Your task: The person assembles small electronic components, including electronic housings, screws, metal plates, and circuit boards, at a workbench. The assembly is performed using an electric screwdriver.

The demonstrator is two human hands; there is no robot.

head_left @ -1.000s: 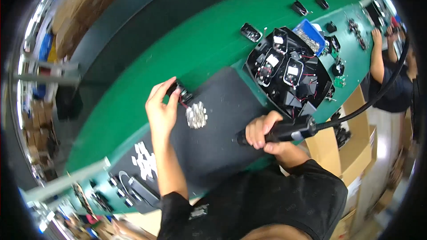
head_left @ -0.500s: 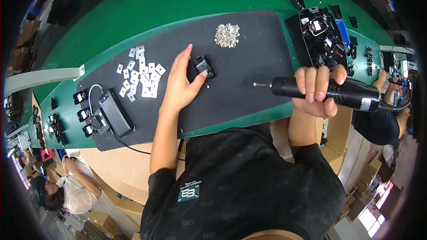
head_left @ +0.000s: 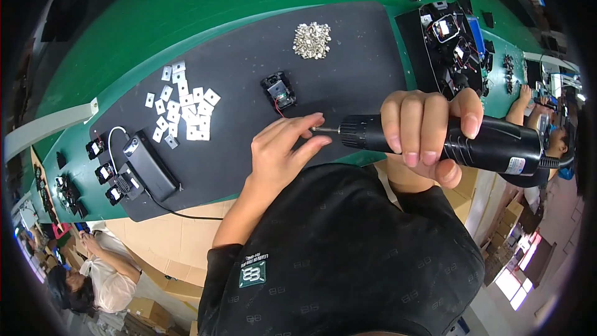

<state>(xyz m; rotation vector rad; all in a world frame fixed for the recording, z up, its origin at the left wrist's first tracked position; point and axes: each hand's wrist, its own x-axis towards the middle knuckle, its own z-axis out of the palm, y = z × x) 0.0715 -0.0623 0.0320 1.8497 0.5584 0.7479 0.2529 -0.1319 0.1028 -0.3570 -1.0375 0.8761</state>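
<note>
At a green workbench, a worker in a black shirt grips a black electric screwdriver in the right hand, fingers wrapped around its body and the bit pointing left. The left hand is raised to the bit's tip, thumb and forefinger close about it; whether they pinch anything there cannot be told. Just beyond the left hand, a black module with a red wire lies on the dark mat, grasped by neither hand. Near it sits a heap of small metal parts; farther left are scattered white plates and a power bank. A co-worker in white appears at lower left.
</note>
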